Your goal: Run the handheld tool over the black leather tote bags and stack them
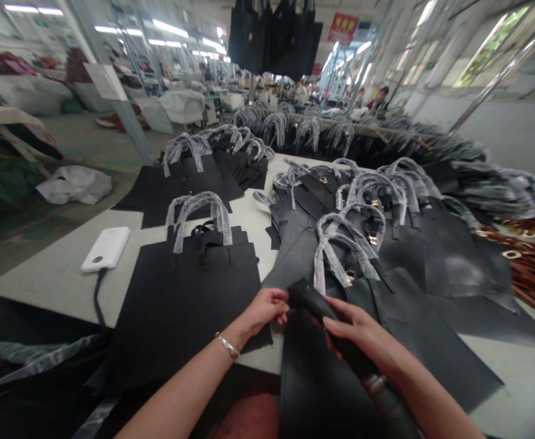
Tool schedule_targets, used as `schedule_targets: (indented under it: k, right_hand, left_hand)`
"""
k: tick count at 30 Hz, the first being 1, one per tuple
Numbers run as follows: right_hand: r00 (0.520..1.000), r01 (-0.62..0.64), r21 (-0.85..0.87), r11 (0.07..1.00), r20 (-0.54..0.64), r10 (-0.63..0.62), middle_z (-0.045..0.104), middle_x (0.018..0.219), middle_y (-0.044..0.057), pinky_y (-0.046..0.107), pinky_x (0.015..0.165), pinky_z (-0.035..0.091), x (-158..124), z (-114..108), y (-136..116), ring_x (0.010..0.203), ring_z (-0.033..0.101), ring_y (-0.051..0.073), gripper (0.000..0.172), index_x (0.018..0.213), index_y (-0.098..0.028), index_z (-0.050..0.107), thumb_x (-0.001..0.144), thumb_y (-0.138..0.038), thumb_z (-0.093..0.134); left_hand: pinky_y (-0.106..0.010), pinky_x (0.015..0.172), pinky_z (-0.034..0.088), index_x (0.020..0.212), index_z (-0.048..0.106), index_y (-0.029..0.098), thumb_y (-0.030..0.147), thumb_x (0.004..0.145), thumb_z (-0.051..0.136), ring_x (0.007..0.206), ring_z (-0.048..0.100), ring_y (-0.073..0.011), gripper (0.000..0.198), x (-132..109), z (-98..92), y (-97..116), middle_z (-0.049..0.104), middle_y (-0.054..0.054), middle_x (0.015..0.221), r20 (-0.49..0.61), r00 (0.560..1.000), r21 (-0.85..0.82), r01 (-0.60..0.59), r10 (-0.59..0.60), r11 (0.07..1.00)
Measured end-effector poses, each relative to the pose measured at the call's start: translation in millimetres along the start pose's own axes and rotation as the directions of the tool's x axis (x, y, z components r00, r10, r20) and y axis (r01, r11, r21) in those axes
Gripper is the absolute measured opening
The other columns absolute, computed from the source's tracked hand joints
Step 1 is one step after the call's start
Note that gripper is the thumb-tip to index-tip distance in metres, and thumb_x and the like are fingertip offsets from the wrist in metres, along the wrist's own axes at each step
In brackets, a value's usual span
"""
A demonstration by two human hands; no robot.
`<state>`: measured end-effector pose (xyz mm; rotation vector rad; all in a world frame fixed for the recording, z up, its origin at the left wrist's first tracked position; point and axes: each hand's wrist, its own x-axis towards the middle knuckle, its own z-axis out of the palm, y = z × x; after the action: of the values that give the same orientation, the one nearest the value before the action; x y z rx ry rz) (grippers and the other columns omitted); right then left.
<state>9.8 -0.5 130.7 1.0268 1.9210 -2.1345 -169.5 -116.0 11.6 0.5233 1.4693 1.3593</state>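
Head view, nearest first: what are the hands on?

A rolled black leather strap point(306, 300), lying diagonally at the bottom of the frame. Its long axis runs from just past the left hand point(265, 311) down toward the person's right, where a metal fitting point(376, 384) shows near the lower end.

Which hand is nearer to it?

The right hand point(352, 326), closed over the strap with its fingers wrapped around the roll. The left hand's fingers curl at the strap's upper end, though I cannot tell whether they pinch it. A silver bracelet point(227, 345) circles that wrist.

What lies just beyond them?

A flat black bag panel point(180, 305), matte and faintly grained, rests on a white work table point(43, 274). Its handles, sleeved in clear plastic point(198, 219), lie looped at the top. Nearby, a white power bank point(106, 249) trails a black cable.

And farther out?

Overlapping dark panels point(445, 286) fill the right side, with tan straps and brass buckles point(518, 268) at the edge. Black bags point(272, 39) hang overhead, and a seated worker point(377, 100) sits far back.
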Motion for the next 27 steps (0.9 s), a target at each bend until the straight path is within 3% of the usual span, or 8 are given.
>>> schedule_targets:
  k: [2, 4, 7, 10, 14, 18, 24, 27]
  right_hand:
    - [0.996, 0.038, -0.030, 0.999, -0.074, -0.040, 0.061, 0.062, -0.004, 0.024, 0.049, 0.043, 2.3, -1.8, -4.1, 0.051, 0.055, 0.013, 0.076, 0.143, -0.018, 0.038, 0.076, -0.042, 0.067]
    - [0.994, 0.037, -0.043, 0.998, -0.098, -0.041, 0.063, 0.064, -0.003, 0.024, 0.050, 0.043, -1.0, -8.7, -3.7, 0.052, 0.056, 0.013, 0.077, 0.144, -0.019, 0.036, 0.077, -0.043, 0.067]
    - [0.996, -0.009, -0.057, 0.998, -0.087, 0.004, 0.064, 0.066, -0.003, 0.024, 0.051, 0.043, -13.1, -21.4, 7.0, 0.054, 0.057, 0.013, 0.076, 0.144, -0.020, 0.035, 0.079, -0.044, 0.067]
    - [0.995, -0.050, -0.063, 0.997, -0.093, 0.044, 0.064, 0.064, -0.003, 0.024, 0.051, 0.041, -27.0, -28.8, 20.3, 0.053, 0.056, 0.013, 0.078, 0.145, -0.020, 0.034, 0.079, -0.045, 0.066]
    - [0.986, -0.076, -0.055, 0.996, -0.152, 0.067, 0.062, 0.066, -0.003, 0.025, 0.051, 0.041, -44.0, -33.4, 29.7, 0.054, 0.055, 0.014, 0.081, 0.146, -0.020, 0.032, 0.077, -0.047, 0.066]
    - [0.971, -0.081, -0.110, 0.991, -0.234, 0.053, 0.063, 0.069, -0.001, 0.026, 0.053, 0.045, -57.0, -40.8, 41.3, 0.057, 0.056, 0.016, 0.084, 0.148, -0.018, 0.027, 0.078, -0.047, 0.064]
    - [0.961, -0.046, -0.313, 0.949, -0.273, -0.044, 0.069, 0.112, 0.013, 0.038, 0.079, 0.053, -66.1, -49.4, 75.2, 0.092, 0.065, 0.029, 0.083, 0.149, -0.013, 0.028, 0.079, -0.046, 0.060]
    - [0.941, -0.007, -0.405, 0.914, -0.312, -0.131, 0.053, 0.141, 0.011, 0.043, 0.108, 0.036, -71.4, -46.2, 91.8, 0.127, 0.049, 0.032, 0.078, 0.146, -0.017, 0.035, 0.078, -0.043, 0.062]
  left_hand:
    - [-0.022, 0.049, 0.045, 0.092, 0.061, 0.011, 0.012, 0.077, 0.057, 0.048, 0.056, -0.0114, 0.016, -1.6, 5.0, -8.4, 0.059, 0.001, 0.056, -0.098, 0.988, 0.220, -0.092, 0.116, 0.971]
    - [-0.025, 0.059, 0.049, 0.083, 0.063, 0.014, 0.011, 0.081, 0.052, 0.058, 0.060, -0.0135, 0.012, -4.6, 9.4, -20.2, 0.061, -0.002, 0.065, -0.101, 0.921, 0.530, -0.269, 0.375, 0.804]
    - [-0.027, 0.070, 0.049, 0.075, 0.061, 0.016, 0.010, 0.086, 0.046, 0.071, 0.060, -0.0150, 0.020, -10.3, 13.0, -35.7, 0.061, -0.005, 0.075, 0.161, 0.775, 0.813, -0.456, 0.611, 0.363]
    - [-0.025, 0.068, 0.048, 0.078, 0.061, 0.017, 0.008, 0.087, 0.043, 0.071, 0.057, -0.0143, 0.022, -16.2, 13.1, -36.4, 0.058, -0.004, 0.076, 0.328, 0.753, 0.871, -0.475, 0.571, 0.128]
    - [-0.029, 0.074, 0.049, 0.090, 0.061, 0.018, 0.010, 0.081, 0.051, 0.083, 0.056, -0.0182, 0.017, -20.1, 15.3, -8.6, 0.056, -0.005, 0.088, 0.232, 0.789, 0.912, -0.380, 0.569, 0.155]
    - [-0.034, 0.089, 0.046, 0.108, 0.057, 0.016, 0.013, 0.082, 0.052, 0.098, 0.052, -0.0214, 0.027, -0.8, 36.1, 28.0, 0.054, -0.008, 0.103, 0.159, 0.735, 0.876, -0.413, 0.659, 0.249]
    - [-0.034, 0.090, 0.042, 0.101, 0.062, 0.017, 0.003, 0.086, 0.043, 0.102, 0.051, -0.0227, 0.028, 74.2, 88.6, 58.3, 0.057, -0.011, 0.105, 0.488, 0.659, 0.762, -0.642, 0.572, 0.089]
    - [-0.036, 0.089, 0.040, 0.085, 0.065, 0.016, 0.006, 0.086, 0.049, 0.101, 0.052, -0.0243, 0.019, 103.6, 100.1, 66.6, 0.059, -0.013, 0.102, 0.567, 0.665, 0.756, -0.654, 0.486, 0.013]
